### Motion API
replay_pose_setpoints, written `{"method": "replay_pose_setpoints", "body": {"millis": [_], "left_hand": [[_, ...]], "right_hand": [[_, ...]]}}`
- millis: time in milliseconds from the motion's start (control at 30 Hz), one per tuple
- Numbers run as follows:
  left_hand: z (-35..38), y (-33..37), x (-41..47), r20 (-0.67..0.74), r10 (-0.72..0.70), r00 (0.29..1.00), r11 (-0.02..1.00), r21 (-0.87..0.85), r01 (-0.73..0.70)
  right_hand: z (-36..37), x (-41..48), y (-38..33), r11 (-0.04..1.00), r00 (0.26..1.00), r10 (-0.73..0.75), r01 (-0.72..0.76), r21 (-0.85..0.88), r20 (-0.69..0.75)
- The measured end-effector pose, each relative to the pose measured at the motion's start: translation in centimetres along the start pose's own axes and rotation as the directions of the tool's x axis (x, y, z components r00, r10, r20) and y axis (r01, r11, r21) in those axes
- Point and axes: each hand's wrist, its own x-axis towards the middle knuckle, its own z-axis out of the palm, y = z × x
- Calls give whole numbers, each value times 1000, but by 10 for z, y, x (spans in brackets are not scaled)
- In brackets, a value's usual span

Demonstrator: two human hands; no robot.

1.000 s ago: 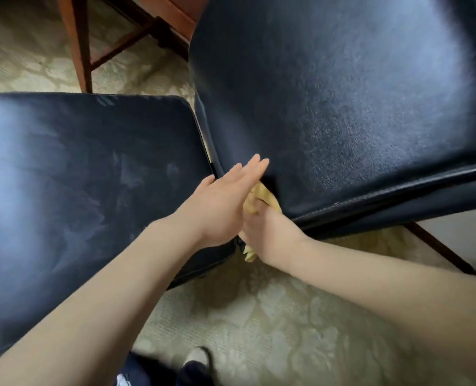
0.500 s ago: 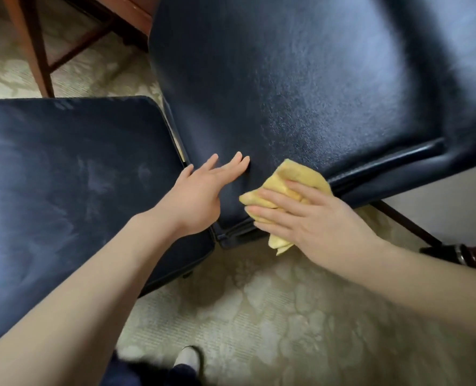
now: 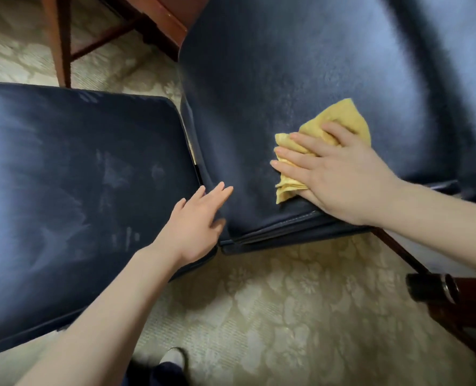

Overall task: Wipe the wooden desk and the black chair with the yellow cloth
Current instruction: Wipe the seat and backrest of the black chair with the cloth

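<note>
Above pale floral carpet [image 3: 287, 316], the flat right hand [image 3: 339, 174] presses the crumpled yellow cloth [image 3: 339, 121] on the black leather chair back [image 3: 287, 65], the open left hand [image 3: 195, 227] resting at its corner, so chair wiping seems underway, while of the brown wooden desk [image 3: 61, 37] only legs show.

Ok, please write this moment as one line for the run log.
step: wiping black chair | right hand: presses yellow cloth flat on pad | left hand: rests open on pad edge
</note>
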Motion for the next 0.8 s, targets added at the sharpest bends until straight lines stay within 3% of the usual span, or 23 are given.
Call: {"method": "replay_pose_setpoints", "body": {"millis": [133,300,500,600,733,800], "left_hand": [[-2,-29,-16,-29,-59,998,998,19,59],[0,-65,-33,-58,-129,990,992,-16,128],[10,-91,-35,-66,-176,982,984,-26,174],[12,-92,-31,-78,-189,979,981,-53,185],[16,-73,-23,-86,-175,981,980,-112,165],[16,-58,-17,-84,-154,985,979,-151,140]], "right_hand": [[9,70,-25,994,995,-25,34,-101,97],[30,158,-71,971,947,-27,101,-215,321],[49,199,-133,867,828,15,268,-420,560],[64,179,-158,813,824,-74,377,-444,562],[61,126,-172,741,754,-263,558,-375,602],[76,93,-179,877,878,-183,349,-330,442]]}}
